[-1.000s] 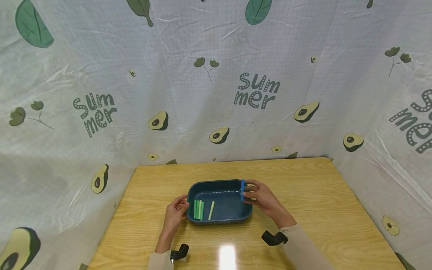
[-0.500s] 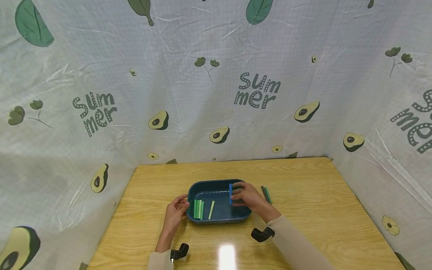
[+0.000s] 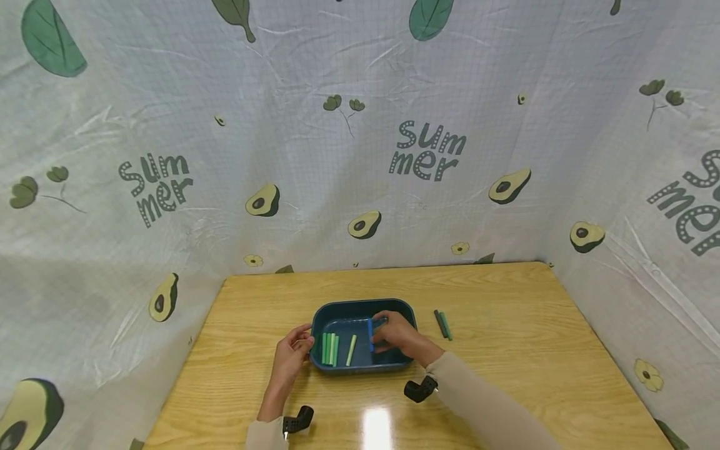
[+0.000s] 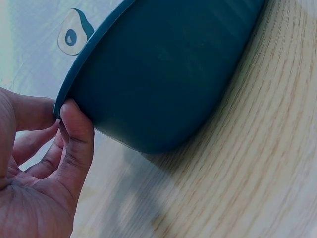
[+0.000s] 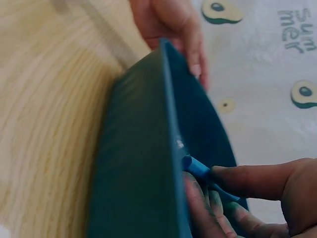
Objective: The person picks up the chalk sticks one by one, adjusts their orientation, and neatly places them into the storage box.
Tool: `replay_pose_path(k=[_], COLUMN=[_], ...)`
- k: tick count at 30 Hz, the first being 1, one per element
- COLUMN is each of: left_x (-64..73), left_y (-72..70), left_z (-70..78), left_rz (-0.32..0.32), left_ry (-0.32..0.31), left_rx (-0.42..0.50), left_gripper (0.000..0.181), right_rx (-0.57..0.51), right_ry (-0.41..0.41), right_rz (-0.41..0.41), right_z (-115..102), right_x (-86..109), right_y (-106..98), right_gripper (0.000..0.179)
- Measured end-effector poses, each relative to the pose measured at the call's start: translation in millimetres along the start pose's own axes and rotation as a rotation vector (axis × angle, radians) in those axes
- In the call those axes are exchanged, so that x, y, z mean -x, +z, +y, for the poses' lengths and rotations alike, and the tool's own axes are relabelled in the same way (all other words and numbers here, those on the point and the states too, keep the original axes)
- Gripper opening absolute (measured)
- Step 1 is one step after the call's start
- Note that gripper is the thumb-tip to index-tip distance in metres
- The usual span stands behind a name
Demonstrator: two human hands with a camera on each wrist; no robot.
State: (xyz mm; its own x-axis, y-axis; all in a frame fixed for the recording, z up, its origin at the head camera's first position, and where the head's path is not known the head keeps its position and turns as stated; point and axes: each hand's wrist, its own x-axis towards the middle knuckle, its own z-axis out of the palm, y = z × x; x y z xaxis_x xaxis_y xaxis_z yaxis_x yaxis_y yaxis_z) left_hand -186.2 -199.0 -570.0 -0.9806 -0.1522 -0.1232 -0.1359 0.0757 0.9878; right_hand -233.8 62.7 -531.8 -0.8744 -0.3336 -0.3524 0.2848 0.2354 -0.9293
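A dark teal plastic tray (image 3: 365,370) with raised walls stands on the table. My left hand (image 3: 292,354) pinches its left rim between thumb and fingers, as the left wrist view shows. My right hand (image 3: 398,332) is inside the tray's right half and holds a blue chalk stick (image 3: 370,335) between thumb and fingers; the right wrist view shows dark smudges on those fingers. Several green and pale green chalk sticks (image 3: 330,349) lie side by side at the tray's left end. Apart from them, one pale green chalk stick (image 3: 351,350) lies slightly tilted near the middle.
To the right of the tray, a dark stick and a green stick (image 3: 445,325) lie together on the wooden table (image 3: 506,362). A white cloth (image 3: 315,156) printed with avocados and lettering hangs behind and along both sides.
My right hand has moved left and into the tray, carrying the blue chalk stick from near the right rim toward the middle. The two sticks on the table have come into sight. The left hand stays put.
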Motion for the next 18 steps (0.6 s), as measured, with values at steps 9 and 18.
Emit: replay_pose_path(k=[9, 18], left_x=[1.0, -0.4], left_y=[-1.0, -1.2], left_z=[0.8, -0.9], left_rz=[-0.005, 0.002], left_ry=[-0.005, 0.003], left_rx=[-0.004, 0.013], left_gripper=[0.039, 0.038], right_rx=[0.049, 0.100], right_ry=[0.059, 0.069], right_rz=[0.010, 0.052], right_z=[9.2, 12.0], right_x=[-8.1, -15.9], right_y=[10.6, 20.2], right_gripper=[0.055, 0.051])
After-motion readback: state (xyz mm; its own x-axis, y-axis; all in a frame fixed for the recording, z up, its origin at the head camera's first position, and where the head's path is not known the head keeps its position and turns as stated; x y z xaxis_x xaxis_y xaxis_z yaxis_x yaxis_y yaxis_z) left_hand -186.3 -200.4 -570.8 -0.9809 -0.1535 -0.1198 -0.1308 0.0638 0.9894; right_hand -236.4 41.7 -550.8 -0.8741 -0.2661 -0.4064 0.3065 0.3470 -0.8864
